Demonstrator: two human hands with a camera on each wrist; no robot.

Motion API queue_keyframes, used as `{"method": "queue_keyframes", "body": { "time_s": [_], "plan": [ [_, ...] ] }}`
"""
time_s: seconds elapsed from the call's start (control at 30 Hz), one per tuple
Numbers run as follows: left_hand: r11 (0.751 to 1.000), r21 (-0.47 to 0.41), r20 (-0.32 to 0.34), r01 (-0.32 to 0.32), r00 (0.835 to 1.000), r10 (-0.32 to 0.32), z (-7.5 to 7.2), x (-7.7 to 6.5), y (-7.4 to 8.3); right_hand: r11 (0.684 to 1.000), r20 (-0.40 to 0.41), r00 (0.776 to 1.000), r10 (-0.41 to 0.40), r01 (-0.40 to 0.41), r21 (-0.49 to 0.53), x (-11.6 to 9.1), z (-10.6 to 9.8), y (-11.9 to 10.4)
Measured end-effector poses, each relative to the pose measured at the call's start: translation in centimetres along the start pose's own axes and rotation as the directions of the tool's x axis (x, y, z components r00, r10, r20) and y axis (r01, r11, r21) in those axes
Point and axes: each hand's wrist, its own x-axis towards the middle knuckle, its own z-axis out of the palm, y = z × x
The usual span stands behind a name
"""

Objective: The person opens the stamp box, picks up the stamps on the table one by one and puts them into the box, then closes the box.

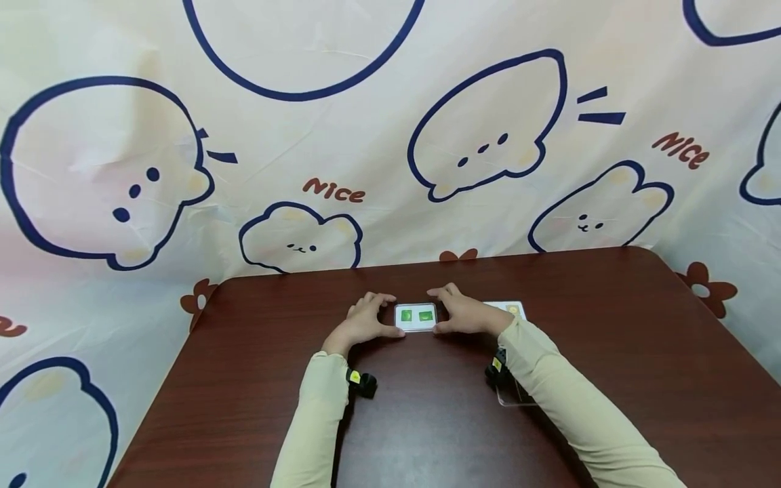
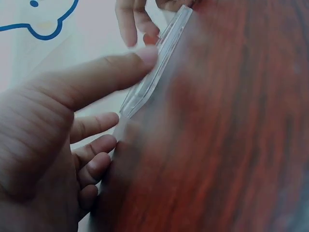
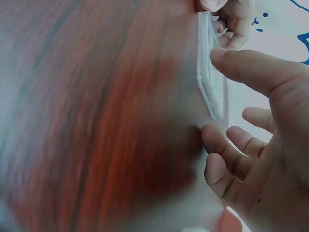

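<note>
A flat, clear-edged case [image 1: 416, 326] lies on the table between the hands in the head view, with two green pictures [image 1: 425, 316] on its white face. At its left end is my left hand [image 1: 364, 318], thumb by the near corner and index finger by the far corner. My right hand [image 1: 466, 314] frames the other end the same way, thumb tip right at the edge. Both wrist views show the case [image 2: 166, 53] edge-on. There the left thumb [image 2: 113, 75] overlaps it, while the right hand's other fingers [image 3: 217, 140] stay apart from it, loosely bent.
A white card [image 1: 514, 308] with a yellowish picture lies partly behind the right wrist. Below the right forearm, a clear plastic piece [image 1: 511, 404] shows its rounded corner. The dark brown table [image 1: 244, 379] ends at a cartoon-printed cloth [image 1: 390, 224].
</note>
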Motion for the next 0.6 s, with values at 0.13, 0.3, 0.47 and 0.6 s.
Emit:
{"method": "queue_keyframes", "body": {
  "time_s": [0.13, 0.3, 0.47, 0.6],
  "plan": [
    [0.995, -0.101, -0.028, 0.007, 1.0, -0.01, -0.3, -0.2, 0.5, 1.0, -0.034, 0.999, -0.022, 0.022, -0.002, -1.6, -1.1, 0.7],
    [0.986, -0.164, -0.096, -0.036, 0.995, 0.021, -0.4, 0.1, 2.1, 0.999, -0.079, 0.995, -0.054, 0.053, -0.011, -4.6, -2.9, 1.3],
    [0.974, -0.189, -0.093, -0.124, 0.99, 0.108, 0.4, 1.0, 5.2, 0.998, -0.066, 0.996, -0.063, 0.065, 0.023, -8.8, -3.6, 2.3],
    [0.97, -0.176, -0.047, -0.167, 0.986, 0.161, 2.2, 2.2, 8.0, 0.999, -0.014, 0.999, -0.044, 0.044, -0.007, -12.2, -2.8, 3.7]
  ]
}}
